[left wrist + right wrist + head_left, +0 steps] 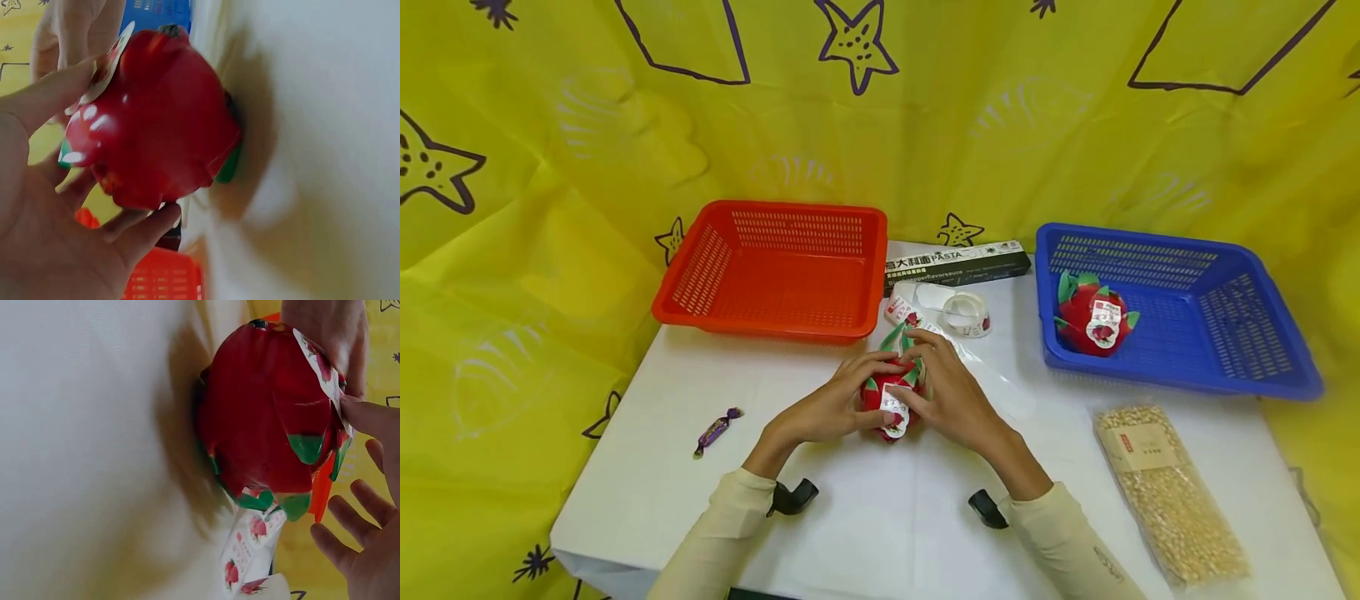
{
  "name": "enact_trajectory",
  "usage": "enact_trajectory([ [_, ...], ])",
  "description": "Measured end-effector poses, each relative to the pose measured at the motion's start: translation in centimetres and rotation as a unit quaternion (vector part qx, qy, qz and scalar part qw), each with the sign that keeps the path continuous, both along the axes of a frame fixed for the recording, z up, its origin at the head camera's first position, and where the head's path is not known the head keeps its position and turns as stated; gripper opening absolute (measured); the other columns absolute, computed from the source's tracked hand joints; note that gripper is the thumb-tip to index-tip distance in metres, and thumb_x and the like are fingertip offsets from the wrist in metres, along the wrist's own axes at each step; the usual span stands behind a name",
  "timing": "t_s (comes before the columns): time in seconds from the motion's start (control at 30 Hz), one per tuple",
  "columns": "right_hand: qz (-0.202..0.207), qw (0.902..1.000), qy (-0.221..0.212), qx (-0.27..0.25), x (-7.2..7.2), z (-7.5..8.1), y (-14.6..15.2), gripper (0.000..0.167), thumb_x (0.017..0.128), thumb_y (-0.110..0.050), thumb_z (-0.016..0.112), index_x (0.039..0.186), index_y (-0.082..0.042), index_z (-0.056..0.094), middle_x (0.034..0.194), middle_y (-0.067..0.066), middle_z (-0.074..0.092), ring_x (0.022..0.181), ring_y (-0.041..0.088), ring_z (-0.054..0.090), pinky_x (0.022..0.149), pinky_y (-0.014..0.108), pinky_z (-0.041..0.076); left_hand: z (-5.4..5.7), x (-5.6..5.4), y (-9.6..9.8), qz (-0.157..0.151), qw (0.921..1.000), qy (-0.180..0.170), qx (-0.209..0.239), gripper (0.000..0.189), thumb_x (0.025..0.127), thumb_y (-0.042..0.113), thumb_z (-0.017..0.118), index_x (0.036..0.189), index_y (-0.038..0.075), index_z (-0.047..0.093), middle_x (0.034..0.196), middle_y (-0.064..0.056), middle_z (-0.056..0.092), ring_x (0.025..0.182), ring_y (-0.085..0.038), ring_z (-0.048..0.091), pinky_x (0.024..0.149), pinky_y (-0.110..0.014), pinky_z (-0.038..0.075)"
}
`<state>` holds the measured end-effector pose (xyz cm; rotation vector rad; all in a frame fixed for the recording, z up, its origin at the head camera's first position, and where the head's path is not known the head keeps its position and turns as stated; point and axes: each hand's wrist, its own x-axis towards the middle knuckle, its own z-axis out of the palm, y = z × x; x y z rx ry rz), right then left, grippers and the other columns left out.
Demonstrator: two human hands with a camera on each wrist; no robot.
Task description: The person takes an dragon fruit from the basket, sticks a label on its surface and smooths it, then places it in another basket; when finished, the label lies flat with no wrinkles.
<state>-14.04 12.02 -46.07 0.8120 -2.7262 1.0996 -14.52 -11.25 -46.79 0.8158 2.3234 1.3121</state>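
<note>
A red dragon fruit (872, 397) with green-tipped scales stands on the white table between both hands. On its near side is a white label (893, 408) with a fruit picture. My left hand (831, 407) grips the dragon fruit (165, 119), thumb on the label and fingers curved around its side. The thumb of my right hand (958, 400) presses on the label (320, 369); its other fingers reach out, apart from the dragon fruit (250, 412) in the right wrist view. Behind the fruit lies a roll of labels (977, 325), a strip of it unrolled.
A red basket (775, 287) stands at the back left. The blue basket (1180, 388) at right holds another labelled dragon fruit (1084, 321). Between them lies a pasta box (958, 265). A purple-wrapped candy (717, 432) is at left, a clear bag of pale grains (1180, 508) at right.
</note>
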Motion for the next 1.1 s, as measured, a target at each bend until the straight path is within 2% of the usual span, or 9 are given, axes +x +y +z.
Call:
enact_trajectory([
  [0.07,-0.014,0.9997,0.014,-0.010,0.1,-0.3,0.3,0.031,0.093,-0.024,0.085,0.109,-0.012,0.062,0.154,0.011,0.051,0.142,0.032,0.051,0.108,0.054,0.052,-0.2,0.0,0.4,0.007,0.9999,0.012,0.001,0.053,0.103,0.025,0.072,0.151,0.019,0.050,0.164,0.002,0.040,0.159,-0.033,0.019,0.125,-0.063,0.027],
  [0.2,-0.021,0.9983,0.051,-0.019,1.0,-1.0,0.9,0.020,0.093,-0.020,0.085,0.096,-0.015,0.066,0.143,0.009,0.059,0.135,0.029,0.055,0.105,0.052,0.053,-0.4,0.2,1.2,0.032,0.9991,0.026,-0.005,0.035,0.110,0.030,0.059,0.143,0.021,0.053,0.160,0.004,0.042,0.152,-0.028,0.025,0.121,-0.060,0.034],
  [0.47,-0.037,0.9958,0.055,-0.063,1.8,-2.3,1.1,0.019,0.091,-0.013,0.085,0.094,-0.016,0.066,0.138,0.008,0.064,0.131,0.026,0.056,0.107,0.047,0.049,-0.9,0.4,2.2,0.068,0.9929,0.094,-0.024,0.025,0.115,0.019,0.041,0.135,0.015,0.055,0.153,-0.003,0.048,0.132,-0.030,0.039,0.102,-0.050,0.046],
  [0.53,-0.043,0.9952,0.062,-0.063,1.9,-2.5,1.0,0.019,0.092,-0.013,0.084,0.094,-0.016,0.066,0.138,0.009,0.064,0.131,0.028,0.056,0.107,0.048,0.047,-0.9,0.2,2.0,0.063,0.9945,0.080,-0.024,0.027,0.116,0.024,0.039,0.136,0.018,0.056,0.155,-0.001,0.047,0.135,-0.029,0.037,0.105,-0.051,0.044],
  [0.6,-0.044,0.9947,0.071,-0.061,2.2,-2.6,1.1,0.018,0.092,-0.014,0.085,0.095,-0.017,0.067,0.139,0.009,0.063,0.131,0.029,0.056,0.108,0.049,0.047,-0.8,0.0,1.4,0.048,0.9977,0.046,-0.017,0.030,0.115,0.029,0.044,0.142,0.023,0.057,0.160,0.001,0.044,0.146,-0.030,0.031,0.114,-0.058,0.039],
  [0.7,-0.028,0.9956,0.072,-0.053,2.6,-2.8,1.3,0.020,0.090,-0.016,0.087,0.097,-0.019,0.068,0.143,0.009,0.061,0.134,0.031,0.052,0.111,0.053,0.044,-0.5,-0.3,0.1,0.022,0.9996,-0.019,-0.005,0.042,0.110,0.032,0.059,0.151,0.032,0.055,0.170,0.005,0.033,0.162,-0.034,0.009,0.123,-0.070,0.024],
  [0.8,-0.009,0.9977,0.055,-0.039,2.9,-2.9,1.5,0.027,0.087,-0.021,0.090,0.102,-0.020,0.068,0.150,0.008,0.056,0.140,0.031,0.046,0.115,0.057,0.041,-0.3,-0.7,-0.9,-0.002,0.9986,-0.053,0.006,0.061,0.102,0.028,0.073,0.157,0.034,0.051,0.175,0.003,0.024,0.164,-0.039,-0.004,0.122,-0.072,0.026],
  [0.97,-0.006,0.9990,0.039,-0.020,2.9,-3.3,1.8,0.035,0.085,-0.026,0.092,0.112,-0.021,0.070,0.157,0.006,0.051,0.146,0.032,0.041,0.118,0.060,0.037,-0.4,-0.8,-1.2,-0.011,0.9975,-0.069,0.016,0.069,0.097,0.024,0.079,0.159,0.034,0.049,0.176,0.002,0.020,0.163,-0.039,-0.005,0.116,-0.062,0.043],
  [1.1,-0.007,0.9972,0.074,-0.010,3.3,-3.7,2.0,0.047,0.082,-0.025,0.094,0.125,-0.022,0.073,0.157,0.005,0.054,0.147,0.031,0.044,0.114,0.060,0.041,-0.5,-0.5,-0.9,0.000,0.9986,-0.052,0.001,0.077,0.093,0.026,0.084,0.159,0.037,0.047,0.176,0.004,0.021,0.164,-0.037,-0.003,0.119,-0.066,0.036],
])
